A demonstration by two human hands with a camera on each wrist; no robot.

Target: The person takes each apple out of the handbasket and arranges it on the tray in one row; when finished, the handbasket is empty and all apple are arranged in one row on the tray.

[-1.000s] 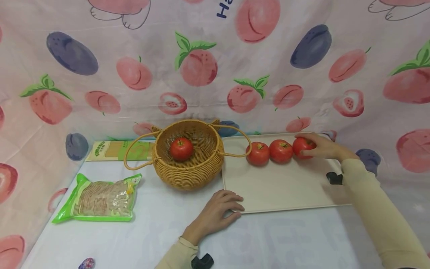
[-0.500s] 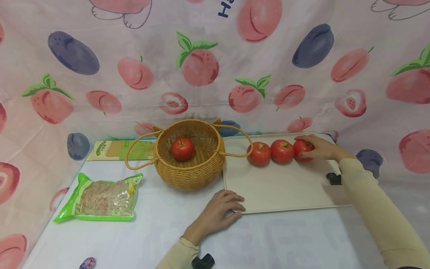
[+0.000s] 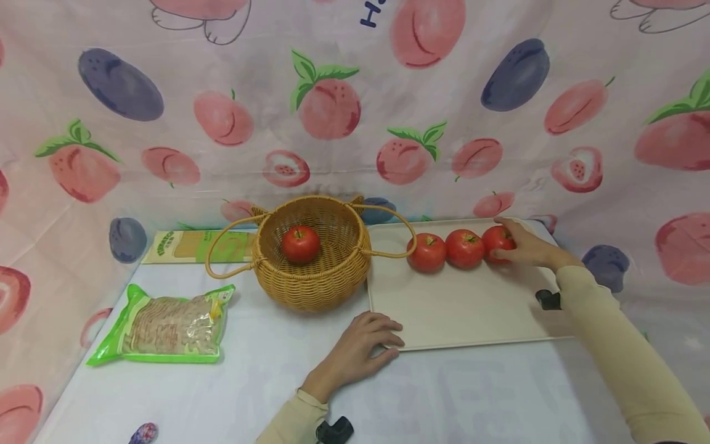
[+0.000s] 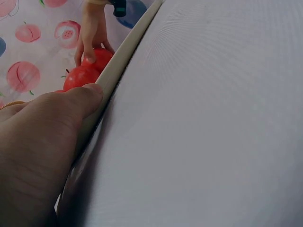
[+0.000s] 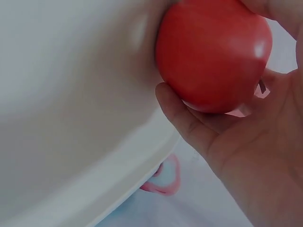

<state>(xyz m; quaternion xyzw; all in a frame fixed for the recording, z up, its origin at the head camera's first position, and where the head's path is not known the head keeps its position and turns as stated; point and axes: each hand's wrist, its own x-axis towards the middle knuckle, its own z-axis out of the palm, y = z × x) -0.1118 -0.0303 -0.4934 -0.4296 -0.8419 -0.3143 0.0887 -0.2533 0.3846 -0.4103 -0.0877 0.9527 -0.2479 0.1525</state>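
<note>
Three red apples form a row along the back of a cream tray (image 3: pixel 471 308). My right hand (image 3: pixel 529 248) grips the rightmost apple (image 3: pixel 495 244), fingers and thumb around it; this apple (image 5: pixel 213 56) fills the upper right wrist view. Beside it on the tray sit the middle apple (image 3: pixel 465 249) and the left apple (image 3: pixel 426 253). At the tray's front left corner rests my left hand (image 3: pixel 357 350), fingers relaxed over the rim. Its thumb lies by the tray's edge (image 4: pixel 120 54) in the left wrist view. A wicker basket (image 3: pixel 310 290) holds another apple (image 3: pixel 301 245).
The basket stands left of the tray, one handle (image 3: pixel 388 254) reaching over the tray. A flat green-and-tan pack (image 3: pixel 194 246) lies behind it. Farther left is a green-edged bag of sliced food (image 3: pixel 166 330). A small purple-red wrapped item (image 3: pixel 144 433) lies near the front.
My right hand and forearm have shifted slightly left, the rightmost apple moving a little closer to the middle one. My left hand stays at the tray corner.
</note>
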